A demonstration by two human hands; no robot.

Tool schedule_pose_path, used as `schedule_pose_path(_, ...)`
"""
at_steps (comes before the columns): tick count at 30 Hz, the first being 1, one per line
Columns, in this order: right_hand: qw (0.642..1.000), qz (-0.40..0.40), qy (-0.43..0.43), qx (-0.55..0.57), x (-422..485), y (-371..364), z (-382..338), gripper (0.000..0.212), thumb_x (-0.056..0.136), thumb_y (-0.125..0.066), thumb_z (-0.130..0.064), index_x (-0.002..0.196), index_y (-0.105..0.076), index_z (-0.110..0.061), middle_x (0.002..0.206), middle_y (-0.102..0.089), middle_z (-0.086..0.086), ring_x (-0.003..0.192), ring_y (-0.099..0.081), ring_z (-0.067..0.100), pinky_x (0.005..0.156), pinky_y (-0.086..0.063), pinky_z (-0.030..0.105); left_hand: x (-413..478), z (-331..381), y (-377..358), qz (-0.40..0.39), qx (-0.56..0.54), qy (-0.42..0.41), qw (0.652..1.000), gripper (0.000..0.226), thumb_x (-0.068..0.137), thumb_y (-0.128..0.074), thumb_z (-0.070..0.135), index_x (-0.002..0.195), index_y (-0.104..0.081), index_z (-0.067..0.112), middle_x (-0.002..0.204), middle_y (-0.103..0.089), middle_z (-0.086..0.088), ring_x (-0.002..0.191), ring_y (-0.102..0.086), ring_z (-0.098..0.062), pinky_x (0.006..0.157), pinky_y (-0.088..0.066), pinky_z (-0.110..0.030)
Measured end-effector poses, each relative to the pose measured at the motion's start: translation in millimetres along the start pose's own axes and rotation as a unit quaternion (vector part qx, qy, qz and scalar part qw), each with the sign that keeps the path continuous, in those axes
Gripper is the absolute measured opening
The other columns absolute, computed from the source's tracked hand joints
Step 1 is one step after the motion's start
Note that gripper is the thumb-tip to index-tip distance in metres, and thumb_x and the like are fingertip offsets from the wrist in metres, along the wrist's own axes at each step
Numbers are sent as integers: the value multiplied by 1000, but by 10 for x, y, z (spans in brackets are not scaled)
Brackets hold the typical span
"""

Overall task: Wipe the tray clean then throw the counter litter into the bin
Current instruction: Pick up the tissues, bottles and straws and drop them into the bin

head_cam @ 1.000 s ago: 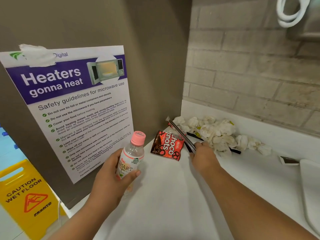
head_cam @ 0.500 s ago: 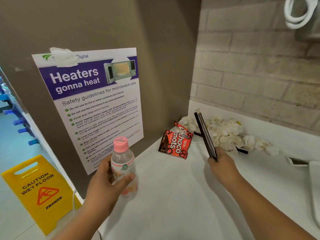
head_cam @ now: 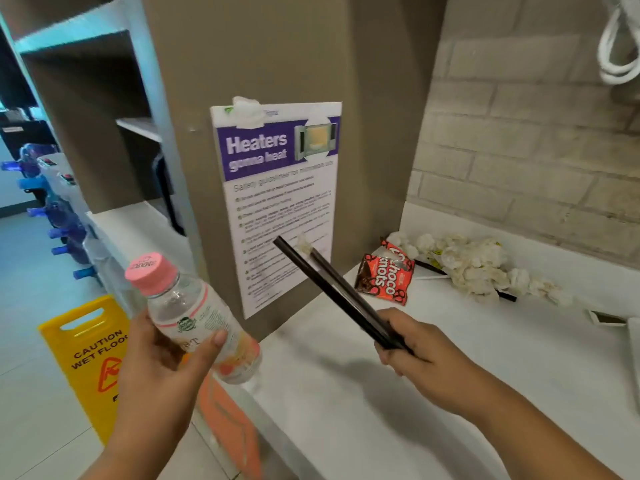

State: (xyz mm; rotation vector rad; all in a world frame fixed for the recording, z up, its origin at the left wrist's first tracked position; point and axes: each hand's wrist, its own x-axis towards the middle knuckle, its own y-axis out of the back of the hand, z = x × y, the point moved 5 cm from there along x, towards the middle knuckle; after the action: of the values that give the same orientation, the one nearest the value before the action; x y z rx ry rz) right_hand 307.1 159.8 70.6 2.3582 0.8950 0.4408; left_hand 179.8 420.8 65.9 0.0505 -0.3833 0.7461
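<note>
My left hand [head_cam: 162, 368] grips a clear plastic bottle [head_cam: 194, 317] with a pink cap, tilted, just off the counter's left edge. My right hand [head_cam: 415, 348] holds two black straws [head_cam: 332, 285] that point up and left, with a scrap of white paper at their tip. On the white counter [head_cam: 346, 393], in the back corner, lie a red Choco Knots wrapper [head_cam: 384, 275] and a heap of crumpled white tissues [head_cam: 471, 261] with another black straw [head_cam: 505, 295] under it. The tray's pale edge [head_cam: 635, 362] shows at the far right.
A microwave safety poster [head_cam: 280, 202] hangs on the brown panel left of the counter. A yellow wet-floor sign [head_cam: 83, 358] stands on the floor at lower left. Something orange [head_cam: 228, 420] sits below the counter edge. A brick wall [head_cam: 519, 150] backs the counter.
My right hand lifted the black straws off the tissue heap and carried them left and toward me. My left hand moved the bottle off the counter edge. The view turned left.
</note>
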Motion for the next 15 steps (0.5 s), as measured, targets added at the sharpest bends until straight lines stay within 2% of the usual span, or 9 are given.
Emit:
schedule_pose_path(3,1000,-27,2,-1,6,-310,-314,16,80,-49,-18,91,-53,-29,77,-57,-1,65,-47,8,64,-42,32,-18,-18,399,10,3,4,1000,46,71,-68,4,108,-53,27,112,-65,-5,98,-66,-10,80,-54,-17)
schedule_pose_path(8,993,-104,-24,-41,41,-974,-676,23,88,-50,-14,98,-55,-35,80,-59,-3,67,-52,10,68,-50,39,-134,-133,1046,16,66,42,997,58,80,-67,-2,119,-46,35,112,-62,2,100,-63,-9,73,-54,-16)
schedule_pose_path(10,988,-135,-38,-56,41,-1292,-761,23,88,-49,-16,97,-55,-36,75,-57,-6,65,-52,9,65,-49,36,-182,-225,1325,18,102,61,993,68,79,-68,-1,132,-38,28,116,-59,-1,102,-61,-14,78,-51,-25)
schedule_pose_path(12,979,-177,-65,-71,32,-1649,-767,21,88,-48,-16,96,-55,-33,70,-53,-7,62,-51,9,62,-45,30,-242,-354,1599,14,127,80,989,72,80,-69,0,136,-33,26,117,-58,-1,101,-60,-16,84,-50,-34)
schedule_pose_path(13,974,-196,-78,-83,21,-1808,-739,20,87,-47,-15,97,-55,-31,69,-52,-7,61,-50,9,62,-43,28,-276,-418,1699,11,137,86,987,71,80,-68,2,137,-33,26,117,-58,-1,101,-60,-14,84,-50,-34)
schedule_pose_path(15,962,-232,-101,-104,3,-2147,-635,20,87,-47,-15,100,-54,-29,69,-50,-9,62,-50,7,59,-42,22,-360,-554,1866,11,151,99,984,67,84,-66,8,138,-32,26,118,-58,1,100,-59,-8,80,-48,-25)
